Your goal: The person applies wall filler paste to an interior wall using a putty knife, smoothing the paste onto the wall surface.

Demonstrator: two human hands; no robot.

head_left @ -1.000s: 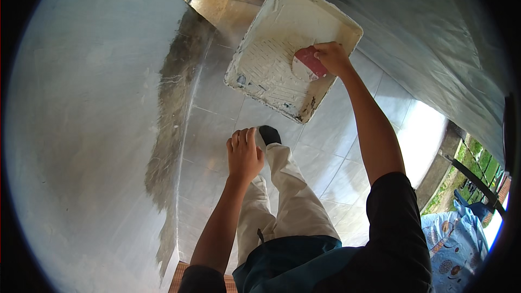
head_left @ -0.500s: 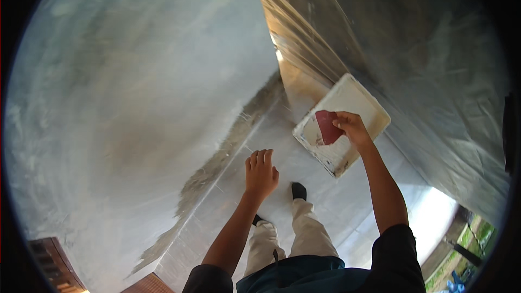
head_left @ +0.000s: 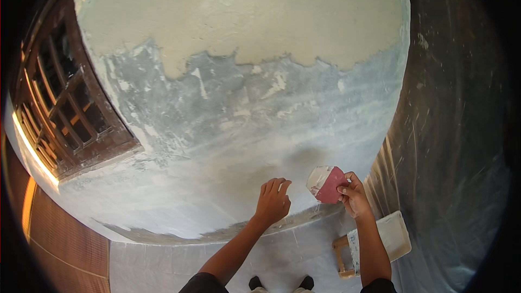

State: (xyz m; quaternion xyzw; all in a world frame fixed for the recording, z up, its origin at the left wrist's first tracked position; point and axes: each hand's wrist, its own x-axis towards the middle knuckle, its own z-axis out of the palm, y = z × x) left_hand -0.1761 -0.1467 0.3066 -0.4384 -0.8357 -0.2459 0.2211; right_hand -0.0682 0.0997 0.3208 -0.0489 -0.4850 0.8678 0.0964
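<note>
Between the thumb and fingers of my right hand (head_left: 355,198) is a dark red putty scraper (head_left: 331,190), with a patch of white putty (head_left: 319,177) on its far left part. It is held in front of the lower wall (head_left: 228,146); whether it touches the wall cannot be told. Beside it, to the left, my left hand (head_left: 273,201) holds nothing, its fingers loosely bent and apart from the scraper. Cream putty (head_left: 244,16) covers the upper wall down to a ragged edge, above a grey, thinly smeared surface. Below my right hand, a putty-smeared tray (head_left: 400,236) is partly hidden by my forearm.
A wooden stool (head_left: 342,263) shows beside the tray. Plastic sheeting (head_left: 450,108) hangs along the right, and more sheeting (head_left: 201,263) covers the floor under my feet. At the left are a brown wooden barred window (head_left: 116,140) and a woven brown panel (head_left: 65,233).
My right hand has brought the scraper away from over the tray to the front of the wall, and white putty shows on it. The view has swung up from floor to wall.
</note>
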